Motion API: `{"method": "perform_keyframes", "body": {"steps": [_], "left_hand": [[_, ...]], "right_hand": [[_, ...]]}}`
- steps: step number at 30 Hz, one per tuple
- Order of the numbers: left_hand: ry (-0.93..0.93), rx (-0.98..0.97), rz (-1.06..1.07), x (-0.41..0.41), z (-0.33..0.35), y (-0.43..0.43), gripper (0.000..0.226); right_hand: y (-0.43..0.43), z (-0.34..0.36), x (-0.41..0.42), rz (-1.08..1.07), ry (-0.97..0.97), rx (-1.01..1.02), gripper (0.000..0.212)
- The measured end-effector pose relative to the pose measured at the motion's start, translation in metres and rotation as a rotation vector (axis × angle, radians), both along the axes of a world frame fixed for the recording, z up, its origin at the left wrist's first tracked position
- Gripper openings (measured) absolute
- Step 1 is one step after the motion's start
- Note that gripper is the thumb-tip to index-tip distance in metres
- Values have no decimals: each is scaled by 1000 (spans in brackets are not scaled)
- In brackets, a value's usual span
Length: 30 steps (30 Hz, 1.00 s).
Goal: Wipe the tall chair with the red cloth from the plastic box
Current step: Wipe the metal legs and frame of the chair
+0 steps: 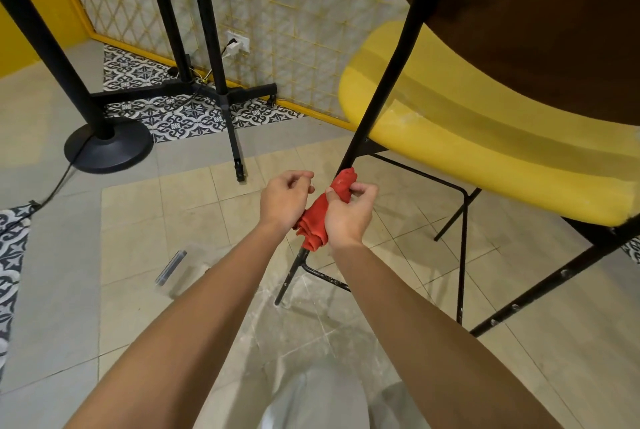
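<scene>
Around chair leg (381, 75), right hand (348, 217) grips red cloth (317, 217); left hand (284, 201) curled, hold unclear.

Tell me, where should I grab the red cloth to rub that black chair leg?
Take the red cloth at its bunched middle, where it wraps the slanted black chair leg. Come from the near side, like the right hand, closing your grip round cloth and leg together. The leg is thin, so a wrapped grip should slide along it.
</scene>
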<state>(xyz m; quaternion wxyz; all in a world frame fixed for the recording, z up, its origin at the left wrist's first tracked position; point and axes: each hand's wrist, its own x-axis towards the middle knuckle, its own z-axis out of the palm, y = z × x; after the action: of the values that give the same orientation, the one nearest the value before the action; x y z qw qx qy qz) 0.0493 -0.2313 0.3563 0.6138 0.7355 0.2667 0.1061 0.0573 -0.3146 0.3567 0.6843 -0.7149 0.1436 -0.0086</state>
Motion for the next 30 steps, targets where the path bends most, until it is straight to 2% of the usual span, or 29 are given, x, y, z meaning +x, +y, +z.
{"method": "perform_keyframes", "body": {"steps": [5,9,15,21,26,30], "left_hand": [[-27,-11,-12,0,2,0,22],[-14,-13,-23,0,-1,-1,22],[9,-35,-13,1,-9,-3,21],[4,-27,-22,1,-11,-6,20],[-14,-48,-2,4,-12,-2,20],[-19,-44,-8,7,-16,-4,20]], "right_hand": [[3,6,1,-64,-165,-48,35],[2,2,3,-77,-223,-62,43],[-4,-5,3,-30,-215,-62,43],[-16,-22,5,41,-125,-105,45],[-19,-13,12,73,-187,19,43],[-20,-21,11,75,-114,55,31]]}}
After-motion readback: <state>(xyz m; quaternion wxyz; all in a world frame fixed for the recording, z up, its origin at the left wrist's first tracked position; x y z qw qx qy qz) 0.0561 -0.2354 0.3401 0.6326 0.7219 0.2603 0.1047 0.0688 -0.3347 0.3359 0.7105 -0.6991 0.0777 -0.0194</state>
